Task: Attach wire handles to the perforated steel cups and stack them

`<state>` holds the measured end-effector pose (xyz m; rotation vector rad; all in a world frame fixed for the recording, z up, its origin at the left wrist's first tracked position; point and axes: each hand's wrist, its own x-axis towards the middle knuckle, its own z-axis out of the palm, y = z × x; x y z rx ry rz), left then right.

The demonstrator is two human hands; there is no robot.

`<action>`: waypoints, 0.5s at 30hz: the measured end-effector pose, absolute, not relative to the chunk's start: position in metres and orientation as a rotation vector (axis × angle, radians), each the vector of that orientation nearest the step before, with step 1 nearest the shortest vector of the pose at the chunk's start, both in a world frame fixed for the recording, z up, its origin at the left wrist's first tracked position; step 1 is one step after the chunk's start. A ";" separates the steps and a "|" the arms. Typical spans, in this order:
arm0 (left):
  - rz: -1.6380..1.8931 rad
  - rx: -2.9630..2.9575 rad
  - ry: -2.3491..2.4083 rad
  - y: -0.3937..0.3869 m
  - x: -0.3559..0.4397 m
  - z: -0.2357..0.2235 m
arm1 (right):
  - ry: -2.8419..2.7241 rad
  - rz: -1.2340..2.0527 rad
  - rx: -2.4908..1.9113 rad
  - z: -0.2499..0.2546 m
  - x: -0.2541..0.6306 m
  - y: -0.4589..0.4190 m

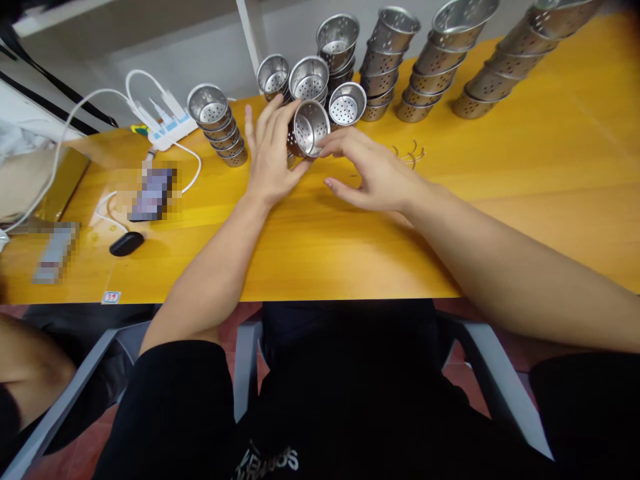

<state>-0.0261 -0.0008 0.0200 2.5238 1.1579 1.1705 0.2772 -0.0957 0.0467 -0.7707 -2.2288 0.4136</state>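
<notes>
A perforated steel cup [309, 128] is tipped on its side above the yellow table [500, 173], its open mouth facing me. My left hand [270, 152] cradles it from the left, fingers curled round its wall. My right hand [370, 172] reaches in from the right, thumb and forefinger touching the cup's rim, the other fingers spread over the table. Several thin wire hooks [411, 155] lie just beyond my right hand.
Stacks of the same steel cups stand along the back: one short stack [219, 123] at left, several behind my hands [340, 60], and long leaning stacks [520, 60] at right. A white power strip [167, 123], a phone [153, 193] and a black mouse [126, 243] lie at left.
</notes>
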 end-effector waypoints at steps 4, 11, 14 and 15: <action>1.099 2.567 1.141 -0.010 -0.022 0.026 | -2.216 0.504 -0.796 0.040 0.279 -0.094; 1.000 2.578 1.142 -0.027 -0.009 0.035 | -2.075 0.782 -0.750 0.029 0.274 -0.087; 0.970 2.592 1.126 -0.030 -0.006 0.036 | -1.999 0.837 -0.754 0.029 0.273 -0.086; 0.957 2.597 1.116 -0.030 -0.006 0.035 | -1.984 0.841 -0.763 0.030 0.272 -0.086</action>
